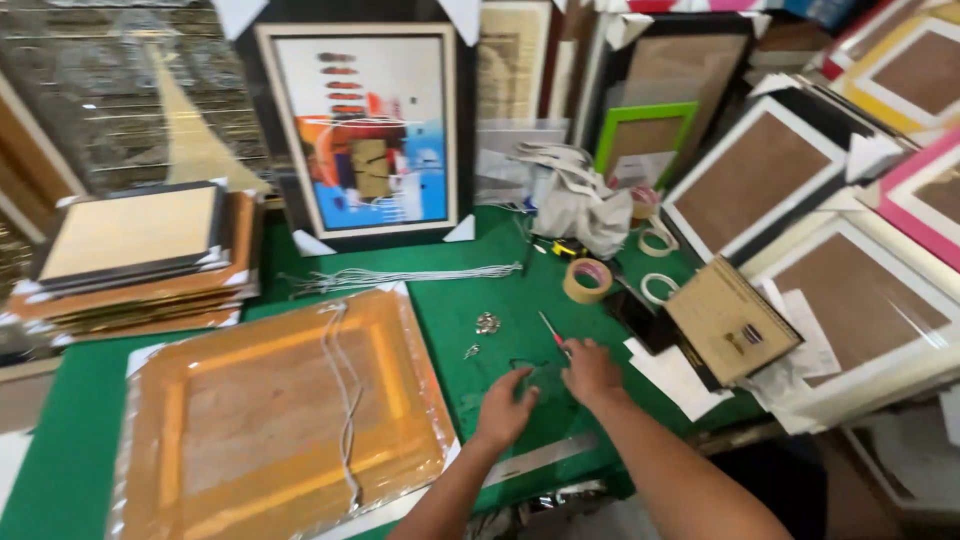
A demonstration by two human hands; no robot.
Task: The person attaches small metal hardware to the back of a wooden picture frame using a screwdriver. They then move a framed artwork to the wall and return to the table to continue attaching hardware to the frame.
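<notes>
Hands: left hand (505, 408) and right hand (592, 372) rest side by side on the green bench (470, 300), fingers loosely spread, clamped on nothing visible.
Nearest thing: red-handled tool (553, 333), just at 11 o'clock of the right hand, long axis running 11 to 5; right hand nearer.
Beyond: metal hangers (487, 322) at 12 o'clock of the left hand; steel ruler (540, 460) at 6; wrapped orange frame (285, 410) at 9; tape roll (587, 280) at 12.

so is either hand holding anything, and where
Cannot tell for sure. Both the left hand and right hand rest on the green table, fingers down on something dark and blurred; red-handled tool lies just beyond, ungripped.
</notes>
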